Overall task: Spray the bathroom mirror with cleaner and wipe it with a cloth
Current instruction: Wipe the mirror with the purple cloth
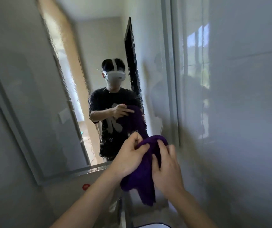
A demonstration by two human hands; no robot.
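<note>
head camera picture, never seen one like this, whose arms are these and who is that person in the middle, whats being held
There is no machine here. This is one picture, taken by a camera worn on a person's head, looking forward and down. The two bare arms coming up from the bottom are that person's own. The figure in the middle is the same person, reflected in the bathroom mirror, with the headset on. The left hand and the right hand both grip a bunched purple cloth in front of the mirror's lower right corner. Whether it touches the glass I cannot tell. A glossy wall runs along the right. No spray bottle shows.
</note>
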